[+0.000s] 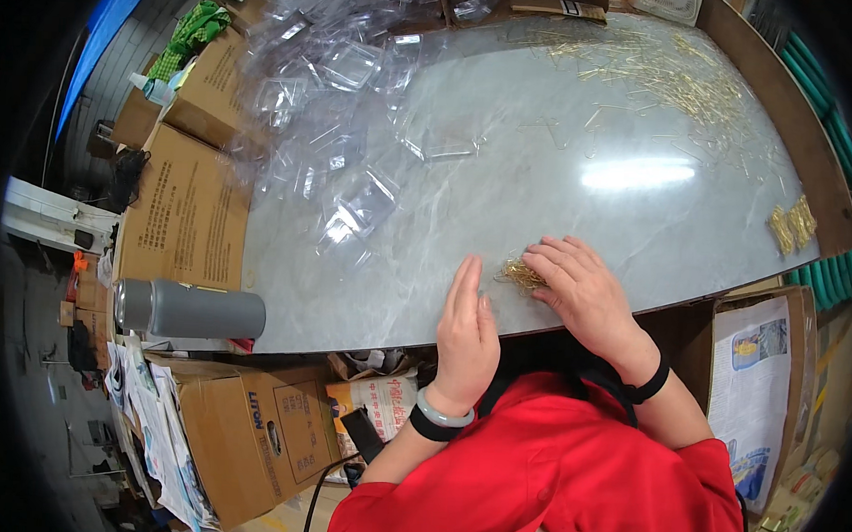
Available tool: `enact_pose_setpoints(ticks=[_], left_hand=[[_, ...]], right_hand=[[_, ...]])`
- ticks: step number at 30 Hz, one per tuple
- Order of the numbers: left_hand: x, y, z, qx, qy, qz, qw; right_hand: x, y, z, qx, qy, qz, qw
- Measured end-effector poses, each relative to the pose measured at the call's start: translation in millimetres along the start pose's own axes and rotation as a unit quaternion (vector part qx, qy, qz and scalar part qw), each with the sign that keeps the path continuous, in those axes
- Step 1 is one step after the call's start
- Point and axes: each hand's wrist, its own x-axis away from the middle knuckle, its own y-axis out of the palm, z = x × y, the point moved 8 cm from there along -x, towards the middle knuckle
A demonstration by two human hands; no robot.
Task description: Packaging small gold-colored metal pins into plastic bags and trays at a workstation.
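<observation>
My left hand [466, 347] is raised at the table's near edge, fingers straight and together, thumb alongside, nothing in it. To its right, my right hand [585, 288] bends over a small bunch of gold wire hooks [518, 273], its fingers and thumb closed about the bunch's right side. Part of that bunch is hidden under the fingers. A gap separates the left hand from the bunch. Many loose gold wire hooks [690, 83] lie spread over the far right of the table [503, 208]. Two gathered bunches of gold wire hooks [793, 225] rest near the right edge.
Clear plastic boxes [348, 71] are heaped across the table's far left. A grey bottle [194, 310] lies on its side at the near left corner. Cardboard boxes [189, 206] stand along the left, and a brown raised border [788, 119] bounds the right side.
</observation>
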Motion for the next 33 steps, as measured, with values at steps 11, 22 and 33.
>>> enact_pose_setpoints(ticks=[11, 22, 33], left_hand=[[-4.7, 32.9, -5.0, 0.193, -0.025, -0.09, 0.977], [-19.0, 38.8, 11.8, -0.032, 0.113, -0.2, 0.973], [-24.1, 67.5, 26.1, -0.052, 0.182, -0.21, 0.959]], right_hand=[[-3.1, -3.0, -2.6, -0.017, -0.001, -0.028, 0.999], [2.1, -12.6, 18.9, -0.236, 0.049, 0.002, 0.97], [39.8, -16.4, 16.1, -0.224, 0.188, 0.091, 0.952]])
